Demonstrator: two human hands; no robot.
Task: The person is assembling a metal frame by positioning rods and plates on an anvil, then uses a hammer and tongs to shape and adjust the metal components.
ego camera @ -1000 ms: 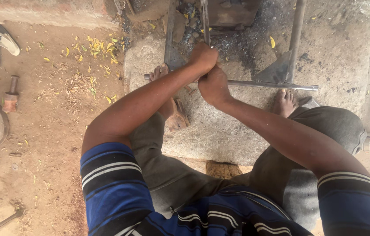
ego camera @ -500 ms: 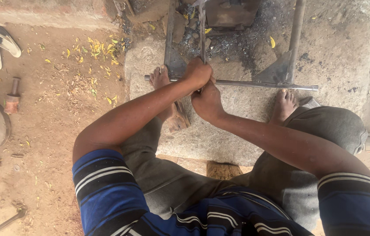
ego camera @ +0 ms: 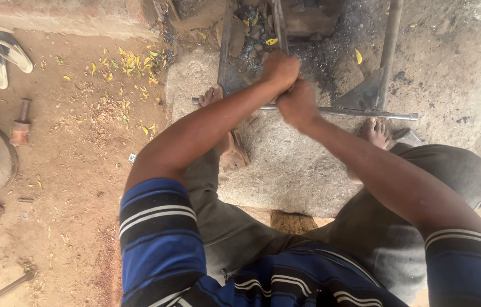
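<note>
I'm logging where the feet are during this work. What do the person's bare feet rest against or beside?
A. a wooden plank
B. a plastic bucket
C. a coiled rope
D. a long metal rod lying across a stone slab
D: both hands, left and right, are clenched together at the metal rod, which lies across the stone slab, with a bare foot near each end of it.

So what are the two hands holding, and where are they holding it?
Left hand and right hand are closed together on a thin upright metal rod, gripping its near end; the exact spot is hidden.
</note>
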